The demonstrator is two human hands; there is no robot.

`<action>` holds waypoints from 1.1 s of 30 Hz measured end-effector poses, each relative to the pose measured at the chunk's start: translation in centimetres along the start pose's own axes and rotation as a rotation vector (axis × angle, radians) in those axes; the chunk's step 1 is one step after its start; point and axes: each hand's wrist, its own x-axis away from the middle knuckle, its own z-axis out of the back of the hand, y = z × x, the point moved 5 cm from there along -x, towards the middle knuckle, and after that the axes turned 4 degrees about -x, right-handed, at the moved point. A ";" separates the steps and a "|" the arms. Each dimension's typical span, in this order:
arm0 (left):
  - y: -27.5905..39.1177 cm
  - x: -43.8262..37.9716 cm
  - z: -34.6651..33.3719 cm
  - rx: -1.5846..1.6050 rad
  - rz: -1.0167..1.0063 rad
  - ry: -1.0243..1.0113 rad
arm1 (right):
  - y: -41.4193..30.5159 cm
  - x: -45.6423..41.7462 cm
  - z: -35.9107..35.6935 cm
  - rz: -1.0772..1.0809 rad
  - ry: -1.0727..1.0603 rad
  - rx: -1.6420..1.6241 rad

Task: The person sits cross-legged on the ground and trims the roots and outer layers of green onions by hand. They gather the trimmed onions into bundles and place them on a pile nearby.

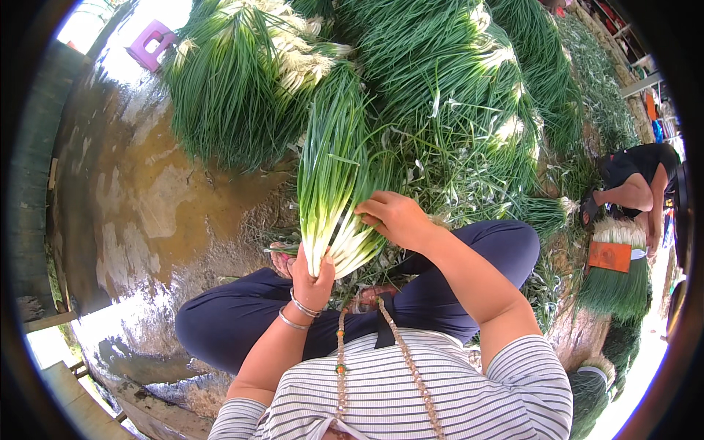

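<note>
In my left hand (313, 280) I grip a bunch of spring onions (330, 181) by their white lower ends, with the green leaves fanned out away from me. Some stalks splay to the right of the main bunch, their white ends (357, 253) pointing towards me. My right hand (396, 217) is at the right edge of the bunch, its thumb and fingers curled closely on the stalks there. Exactly which stalks they pinch is partly hidden. Both hands are above the gap between my bent knees.
Large piles of spring onions (231, 110) (418, 49) lie ahead. Loose trimmed leaves (440, 159) litter the ground at right. Wet ground (137, 181) spreads left, near a pink plastic stool (151, 45). At far right a person (632, 187) crouches by a tied bundle (616, 291).
</note>
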 end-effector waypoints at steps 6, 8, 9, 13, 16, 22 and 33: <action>-0.2 -0.1 0.1 -0.097 -0.056 -0.038 | 0.1 0.1 0.2 0.067 0.024 -0.049; -0.1 -0.1 0.0 -0.103 -0.057 -0.056 | 0.6 0.5 -0.2 0.078 -0.043 -0.044; 0.0 -0.2 -0.1 -0.101 -0.050 -0.055 | 0.7 0.6 -0.4 0.087 -0.085 -0.025; -0.2 -0.2 -0.2 -0.090 -0.015 -0.043 | -0.6 0.5 0.2 -0.005 -0.040 0.107; -0.1 -0.3 -0.1 -0.129 -0.027 -0.039 | -3.8 0.3 -0.6 -0.072 -0.107 0.185; 0.1 -0.4 -0.1 -0.148 -0.088 -0.056 | -5.3 0.7 -0.3 -0.003 -0.273 -0.039; 0.0 -0.4 -0.4 -0.209 -0.101 -0.065 | -3.4 -0.4 -0.6 -0.151 -0.125 -0.084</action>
